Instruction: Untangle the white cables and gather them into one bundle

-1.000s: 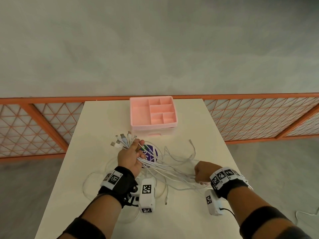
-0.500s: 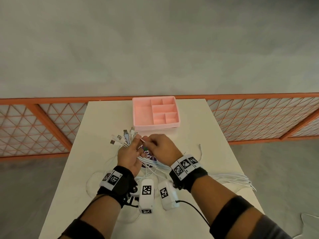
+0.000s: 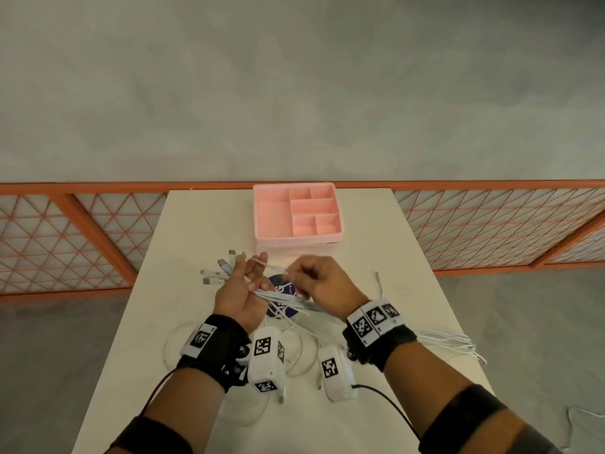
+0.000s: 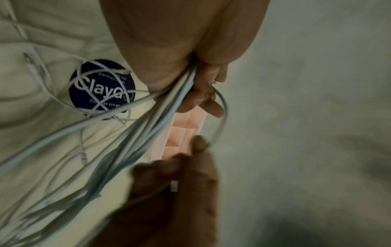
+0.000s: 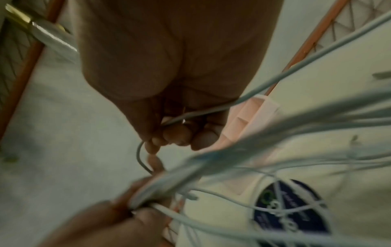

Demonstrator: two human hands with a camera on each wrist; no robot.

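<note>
My left hand (image 3: 244, 283) grips a bundle of white cables (image 3: 281, 298) above the table, their plug ends (image 3: 217, 268) fanning out to the upper left. From the grip the strands (image 4: 131, 137) trail down to the right and off the table's right edge (image 3: 453, 344). My right hand (image 3: 311, 280) pinches a single white cable (image 3: 270, 264) close beside the left fingers; that cable (image 5: 190, 115) runs across its curled fingers. Loose white loops (image 3: 294, 352) lie on the table below both wrists.
A pink compartment tray (image 3: 296, 213) stands at the table's far middle, just beyond the hands. A round dark blue sticker (image 3: 281, 290) lies on the white table (image 3: 183, 231) under the cables. An orange lattice fence (image 3: 491, 224) runs behind the table.
My right hand left the cables at the right side, came up next to the left hand and now pinches one cable there. The left hand stayed put, still holding the bundle.
</note>
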